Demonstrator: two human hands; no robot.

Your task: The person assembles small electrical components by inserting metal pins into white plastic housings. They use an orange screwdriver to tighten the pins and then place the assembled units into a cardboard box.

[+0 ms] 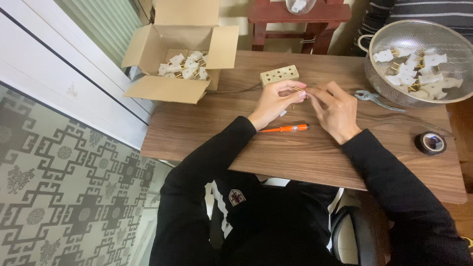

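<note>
Small brass-coloured part (297, 89) is sitting pinched between both hands, long axis roughly left-right, just in front of the beige socket block (279, 75). Left hand (274, 103) and right hand (335, 111) are meeting fingertip to fingertip on it. Orange screwdriver (285, 129) is lying on the tabletop (295, 157), nearer the left.

**The room around the wooden table**

We see a dark walnut-grained rectangular wooden table (305, 157) under soft, even light; to its left lies a grey floor covering with a dark geometric key pattern (64, 187); a white panelled wall with a black stripe (54, 69) runs diagonally beside it; behind the table stands a red-brown wooden stool (295, 22); a black chair seat (354, 236) shows below.
</note>
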